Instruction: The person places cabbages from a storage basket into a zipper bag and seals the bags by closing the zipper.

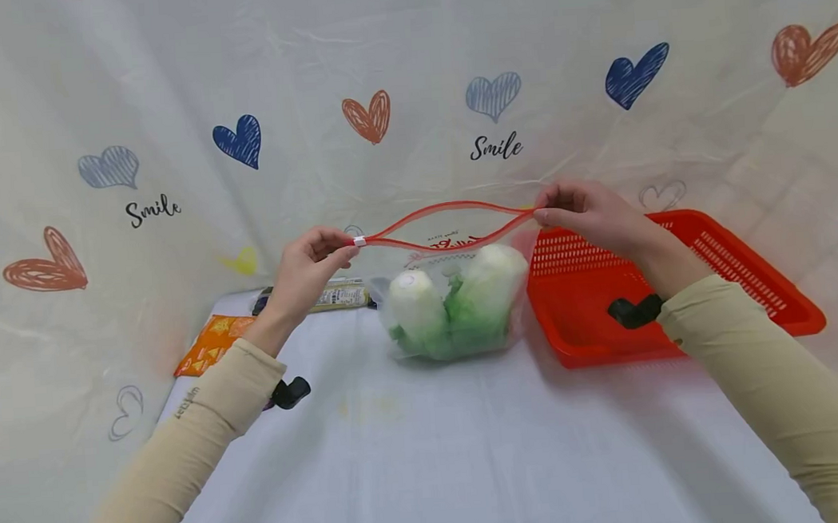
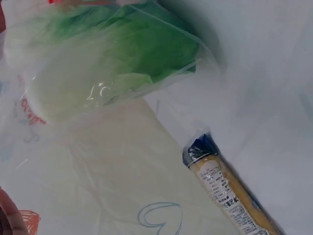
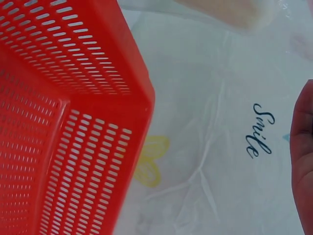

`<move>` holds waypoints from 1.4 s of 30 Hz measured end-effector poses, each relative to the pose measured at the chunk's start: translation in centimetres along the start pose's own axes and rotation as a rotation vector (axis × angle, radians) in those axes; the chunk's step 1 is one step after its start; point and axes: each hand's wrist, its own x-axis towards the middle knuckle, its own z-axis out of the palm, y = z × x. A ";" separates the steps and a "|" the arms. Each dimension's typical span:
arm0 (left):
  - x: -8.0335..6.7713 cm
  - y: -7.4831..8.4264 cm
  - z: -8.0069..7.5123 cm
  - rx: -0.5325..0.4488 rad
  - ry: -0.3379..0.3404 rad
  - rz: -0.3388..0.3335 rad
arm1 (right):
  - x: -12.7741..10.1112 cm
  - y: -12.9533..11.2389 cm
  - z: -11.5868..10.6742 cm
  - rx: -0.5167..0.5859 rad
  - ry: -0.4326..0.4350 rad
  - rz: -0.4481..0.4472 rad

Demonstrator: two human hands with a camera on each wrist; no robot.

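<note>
A clear zip bag (image 1: 467,342) with a red-edged mouth hangs between my two hands in the head view. Inside it are two pale, green-leaved vegetables that look like bok choy or small cabbages (image 1: 492,285). My left hand (image 1: 307,260) pinches the left end of the red zip, at the white slider (image 1: 359,241). At the other end, my right hand (image 1: 582,211) pinches the zip's right corner. Between them the mouth gapes in an oval. In the left wrist view the bagged greens (image 2: 161,46) fill the upper left.
To the right stands a red perforated basket (image 1: 561,349), close beside the bag. An orange snack packet (image 1: 211,346) lies at the left, partly behind the left forearm. A long, narrow packet with a printed label (image 1: 342,295) rests at the back near the patterned curtain (image 1: 413,46).
</note>
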 end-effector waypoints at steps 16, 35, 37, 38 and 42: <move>-0.1 0.4 -0.1 0.026 -0.040 0.054 | 0.1 0.1 0.6 0.000 0.031 -0.003; -0.1 1.2 1.7 -0.015 0.018 0.041 | 3.7 -7.7 5.3 -0.184 -0.090 -0.227; -0.2 1.2 1.9 -0.023 0.016 0.046 | 4.2 -8.7 6.5 -0.199 -0.123 -0.288; -0.2 1.1 2.0 -0.025 0.013 0.048 | 4.4 -9.1 7.1 -0.202 -0.134 -0.308; -0.2 1.1 2.1 -0.031 -0.001 0.053 | 5.4 -10.4 9.3 -0.268 -0.164 -0.386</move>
